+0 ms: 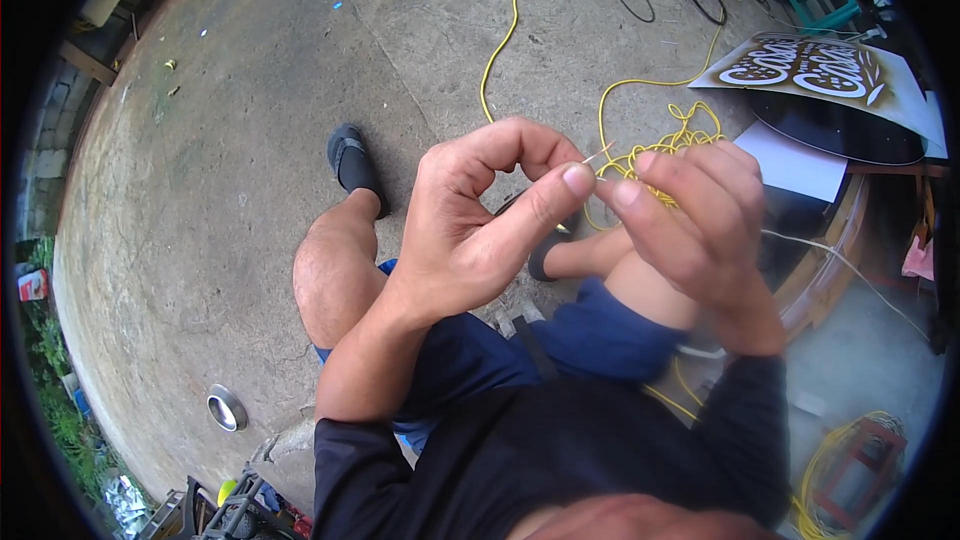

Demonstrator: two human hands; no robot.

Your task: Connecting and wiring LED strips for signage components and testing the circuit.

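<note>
My left hand [465,215] is closed in a pinch, thumb against forefinger, on a thin wire [601,153]. The wire's fine, copper-coloured end sticks out past the fingertips. Close beside it, almost touching, my right hand [700,215] is also pinched, with thumb and forefinger at a short pale piece by the left thumb. Whether that piece belongs to the same wire I cannot tell. Both hands are raised above my lap. Behind them on the concrete lies a tangled heap of yellow cord [690,130], partly hidden by my right hand.
Yellow cord runs across the concrete floor [250,90]. At the right, a stencilled sign sheet [815,75] and white paper [790,160] lie near a wooden edge. A teal stool [820,2] stands far right. A metal bowl [227,408] sits lower left; a cord reel [858,475] lower right.
</note>
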